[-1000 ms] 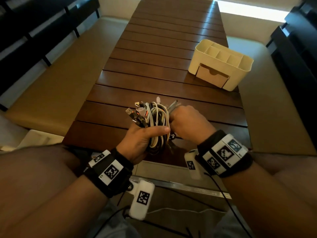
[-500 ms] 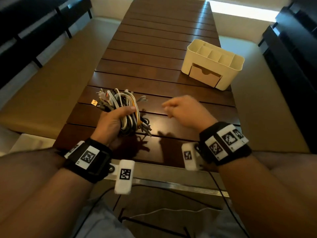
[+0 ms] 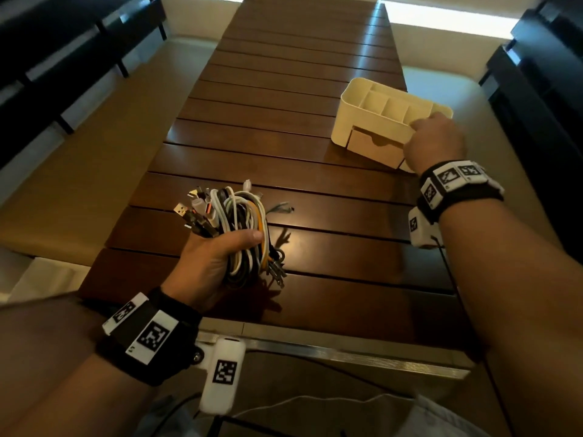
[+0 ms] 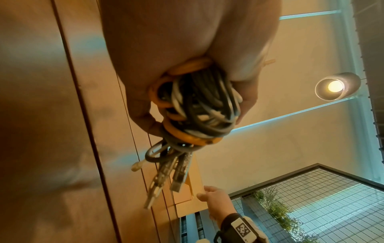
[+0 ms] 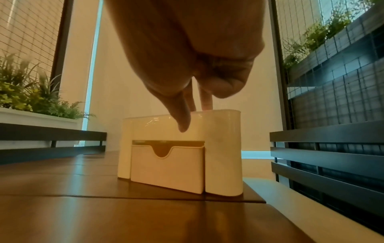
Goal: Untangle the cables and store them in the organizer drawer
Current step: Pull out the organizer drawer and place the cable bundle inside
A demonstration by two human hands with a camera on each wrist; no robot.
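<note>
Your right hand (image 3: 437, 141) is off the bundle now and out at the organizer (image 3: 362, 108), sitting at about one o'clock on the slatted wooden table (image 3: 284, 74). Half a second back that hand hovered loose in mid-table; a second back it was working at the cables beside your left. So the untangling pauses, and I read this as you steadying or dragging the organizer closer so the drawer can be opened.

In the right wrist view, two fingers (image 5: 206, 102) reach down onto the organizer's top rim and the thumb (image 5: 182, 118) lies against its front wall. That looks like a light pinch on the rim, though the contact behind the wall is hidden.

The organizer's open top compartments look empty from the head view, as far as their depth shows. Its drawer (image 5: 166, 167) sits below your fingers, pulled out only a sliver, with a dark gap above its front. What lies inside it, I cannot tell.

Your left hand (image 3: 211, 263) is clenched around the cable bundle (image 3: 239, 225), at about seven o'clock, held just above the table. White, grey, black and orange loops are wrapped together. USB plugs (image 3: 180, 210) fan out of the top at ten o'clock, more connectors (image 4: 166, 177) dangle underneath. All knotted yet, nothing stored.
</note>
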